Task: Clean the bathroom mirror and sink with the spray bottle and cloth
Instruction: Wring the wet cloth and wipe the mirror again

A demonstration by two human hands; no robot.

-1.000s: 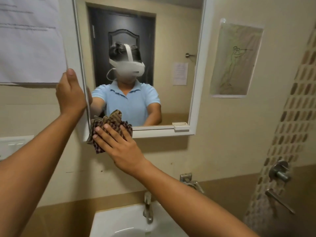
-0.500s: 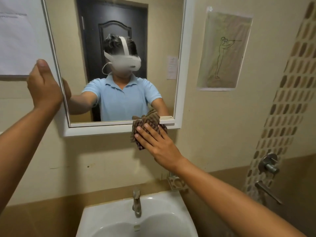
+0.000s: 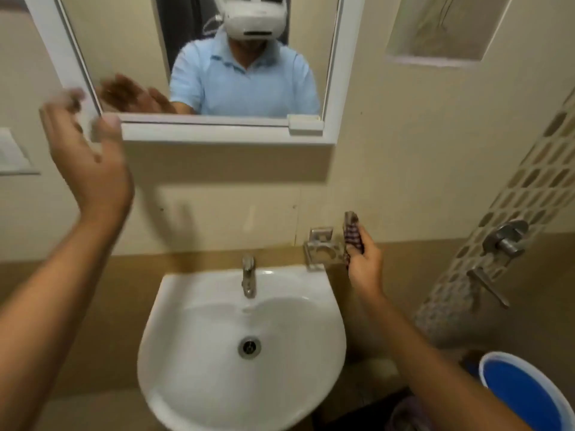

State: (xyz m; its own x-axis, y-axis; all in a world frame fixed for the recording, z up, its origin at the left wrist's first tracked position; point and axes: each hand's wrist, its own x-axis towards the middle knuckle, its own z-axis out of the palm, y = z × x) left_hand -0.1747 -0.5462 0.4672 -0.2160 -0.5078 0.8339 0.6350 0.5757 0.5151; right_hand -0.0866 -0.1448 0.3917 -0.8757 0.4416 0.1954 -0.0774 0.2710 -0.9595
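A checked cloth (image 3: 352,234) is gripped in the right hand (image 3: 364,266), bunched between closed fingers (image 3: 357,255) and thumb, with its upper end standing above the fingertips. The cloth is held just beside a metal wall holder (image 3: 323,247), which is fixed to the wall to the left of those fingers and above the right rear edge of the white sink (image 3: 174,362). The sink's basin is seen below and to the left of the right hand, with a chrome tap (image 3: 248,276) at its back and a round drain (image 3: 249,346) at its centre.

The left hand (image 3: 88,163) is raised with the palm turned inward and the fingers (image 3: 54,119) spread and loosely curved; nothing is held in it. Its fingertips are blurred and are shown at the lower left corner of the white-framed mirror (image 3: 224,133); whether the frame is touched cannot be told. The hand's reflection is seen in the glass just right of those fingertips, beside the reflected figure in a light blue polo shirt and a white headset.

A paper sheet (image 3: 441,29) is seen on the wall well above the right hand. A metal shower valve (image 3: 505,237) is mounted on the patterned tile strip to the right of the cloth, and a blue bucket (image 3: 529,396) is set on the floor below the right forearm.
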